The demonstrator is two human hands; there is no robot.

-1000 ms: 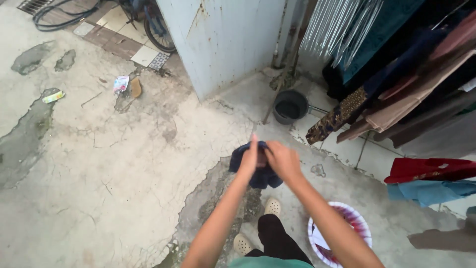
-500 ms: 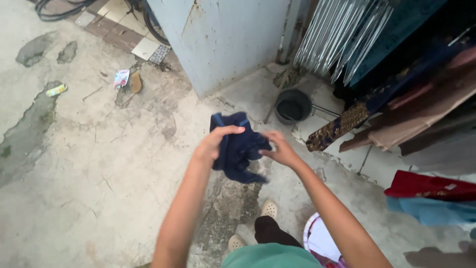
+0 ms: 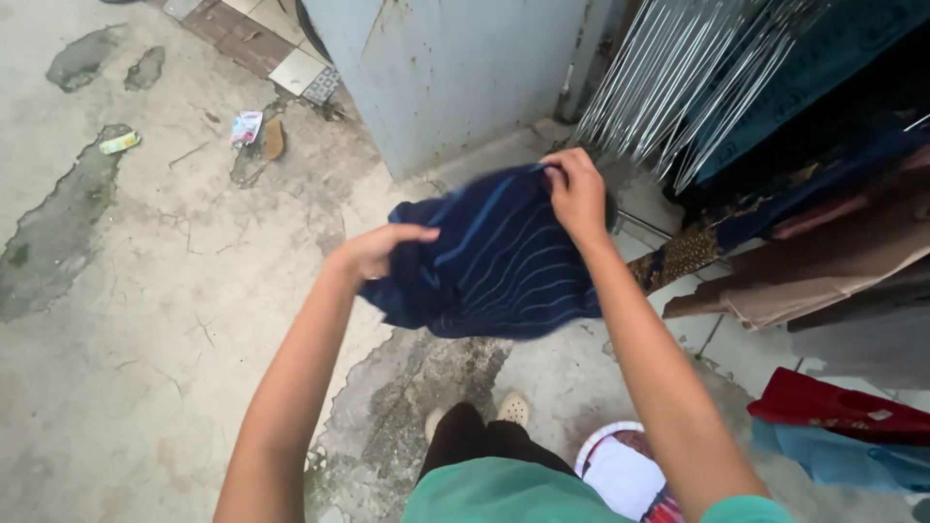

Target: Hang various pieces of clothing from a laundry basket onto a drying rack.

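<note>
A dark blue cloth with thin pale stripes (image 3: 504,261) is spread out in front of me, held up over the concrete floor. My left hand (image 3: 380,250) grips its left edge. My right hand (image 3: 577,192) pinches its upper right corner, higher and farther away. The cloth hangs between both hands and hides the floor behind it.
A rack of clothes (image 3: 823,232) hangs at the right, with metal hangers (image 3: 678,87) above. A pale blue wall panel (image 3: 455,68) stands ahead. A white basin (image 3: 620,475) with laundry sits by my feet (image 3: 511,409). Litter (image 3: 244,128) lies on the cracked floor at left.
The cloth was bunched between my hands near waist height. Both hands have risen and moved apart, and the cloth is now spread out wide.
</note>
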